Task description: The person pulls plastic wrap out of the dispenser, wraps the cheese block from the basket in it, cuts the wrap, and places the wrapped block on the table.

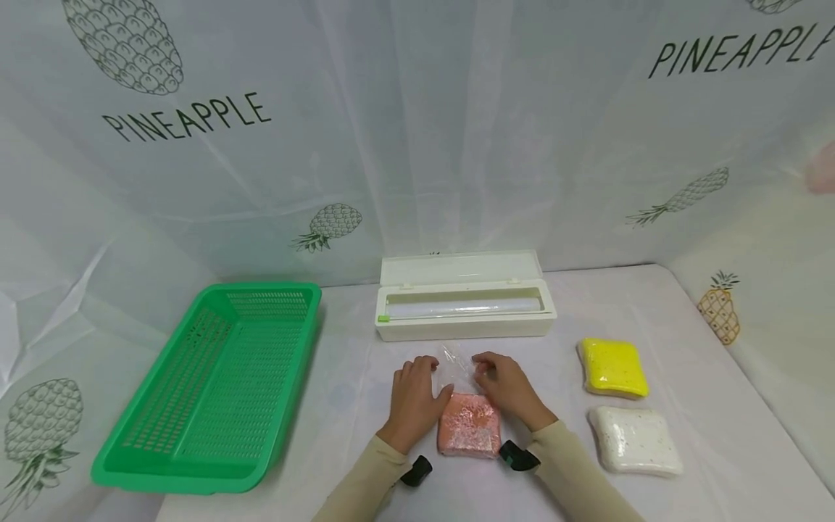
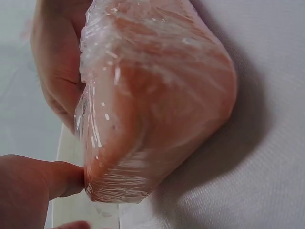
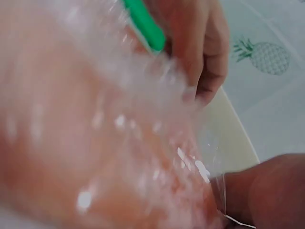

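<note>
A pinkish-orange block (image 1: pixel 468 428) wrapped in clear plastic film lies on the white cloth, between the forearms. A loose flap of the clear film (image 1: pixel 455 365) extends from its far edge, between both hands. My left hand (image 1: pixel 416 402) is at the block's far left corner, thumb against the wrapped edge and fingers apart from the thumb, beside the flap. My right hand (image 1: pixel 509 388) pinches the flap's right side with bent fingers. Close up in the left wrist view, the left thumb (image 2: pixel 66 179) touches the block's corner. The right wrist view is blurred by the shiny wrap.
Behind the hands stands a white film dispenser box (image 1: pixel 466 326), lid raised, with a roll inside. On the left is a green plastic basket (image 1: pixel 257 478). Yellow (image 1: pixel 613 368) and white (image 1: pixel 636 441) wrapped blocks lie on the right. A pineapple-print curtain (image 1: pixel 443 145) hangs behind.
</note>
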### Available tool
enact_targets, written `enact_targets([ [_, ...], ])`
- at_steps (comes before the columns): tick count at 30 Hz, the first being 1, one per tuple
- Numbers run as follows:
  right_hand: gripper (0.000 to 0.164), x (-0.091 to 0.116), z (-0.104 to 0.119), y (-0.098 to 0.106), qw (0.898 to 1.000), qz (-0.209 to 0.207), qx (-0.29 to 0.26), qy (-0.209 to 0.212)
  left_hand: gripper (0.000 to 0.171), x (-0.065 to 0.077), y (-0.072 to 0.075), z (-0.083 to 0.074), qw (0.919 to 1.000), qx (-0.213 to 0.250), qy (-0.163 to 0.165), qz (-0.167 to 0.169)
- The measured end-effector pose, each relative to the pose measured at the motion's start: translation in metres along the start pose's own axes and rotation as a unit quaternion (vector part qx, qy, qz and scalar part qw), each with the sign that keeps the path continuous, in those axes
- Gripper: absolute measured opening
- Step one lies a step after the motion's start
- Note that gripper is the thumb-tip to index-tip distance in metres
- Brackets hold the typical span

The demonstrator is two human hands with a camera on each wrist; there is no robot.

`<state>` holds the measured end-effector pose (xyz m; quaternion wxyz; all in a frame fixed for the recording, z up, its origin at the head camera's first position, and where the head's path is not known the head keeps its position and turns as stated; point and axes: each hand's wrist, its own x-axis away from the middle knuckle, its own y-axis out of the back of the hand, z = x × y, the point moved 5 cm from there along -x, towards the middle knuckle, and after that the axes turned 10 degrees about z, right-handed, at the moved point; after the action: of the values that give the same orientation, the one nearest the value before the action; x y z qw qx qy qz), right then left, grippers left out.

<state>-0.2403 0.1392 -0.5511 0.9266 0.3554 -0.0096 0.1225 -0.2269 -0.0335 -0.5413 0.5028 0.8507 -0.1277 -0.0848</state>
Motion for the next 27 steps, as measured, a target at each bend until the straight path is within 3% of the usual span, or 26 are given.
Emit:
enact_targets([
  [3, 0.02, 0.002, 0.001, 0.002, 0.999, 0.011, -0.034, -0.015, 0.054, -0.001, -0.001, 0.001, 0.9997, 0.023, 0.009, 0.008],
  [6, 0.015, 0.01, 0.003, 0.006, 0.997, 0.014, -0.067, -0.022, 0.064, 0.0, -0.001, 0.003, 0.9954, 0.091, 0.01, 0.03],
  [9, 0.014, 0.02, 0.007, 0.01, 0.996, 0.019, -0.088, -0.005, 0.065, -0.001, -0.001, 0.004, 0.9853, 0.162, -0.018, 0.053],
  [12, 0.022, 0.031, 0.01, 0.012, 0.995, 0.023, -0.091, 0.024, 0.055, -0.002, 0.001, 0.002, 0.9784, 0.187, -0.063, 0.063],
  [19, 0.029, 0.055, 0.019, 0.016, 0.993, 0.005, -0.046, 0.108, 0.02, 0.015, 0.014, -0.012, 0.976, 0.117, -0.181, 0.031],
  [22, 0.032, 0.064, 0.021, 0.018, 0.988, -0.006, -0.009, 0.152, 0.015, 0.026, 0.017, -0.016, 0.9714, 0.077, -0.224, 0.008],
  [27, 0.035, 0.077, 0.021, 0.016, 0.976, -0.012, 0.071, 0.208, 0.011, 0.043, 0.016, -0.019, 0.9636, -0.015, -0.267, -0.009],
])
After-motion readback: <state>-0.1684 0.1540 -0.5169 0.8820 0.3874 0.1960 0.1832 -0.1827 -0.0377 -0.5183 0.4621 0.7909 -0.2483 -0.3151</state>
